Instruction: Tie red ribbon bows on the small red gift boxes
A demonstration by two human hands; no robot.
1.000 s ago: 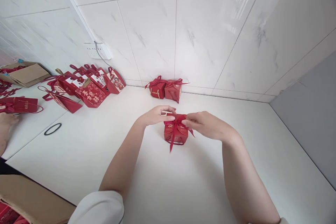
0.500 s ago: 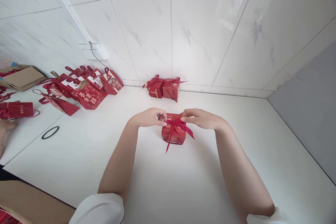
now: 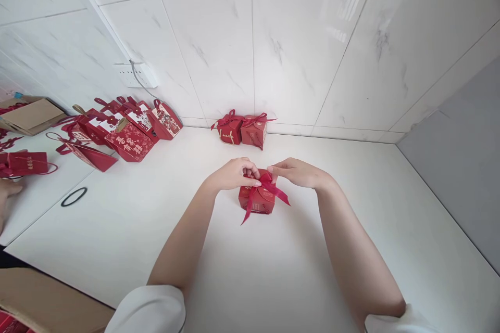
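Note:
A small red gift box with gold print sits on the white table in front of me. Across its top lies a dark pink ribbon, tied in a bow, its two tails spreading down the front. From the left, my left hand pinches the ribbon near the knot with thumb and finger. My right hand has its fingertips closed on the bow's right loop. The fingers partly cover the bow and the box's top edge.
Two finished-looking red boxes with bows stand against the tiled wall. Several red gift boxes crowd the left back. A black ring lies at left. Another person's hand is at the left edge, near cardboard boxes.
My left hand has moved right, from the bow's left loop to near the knot. My right hand stays at the right loop. The left ribbon tail has swung slightly left.

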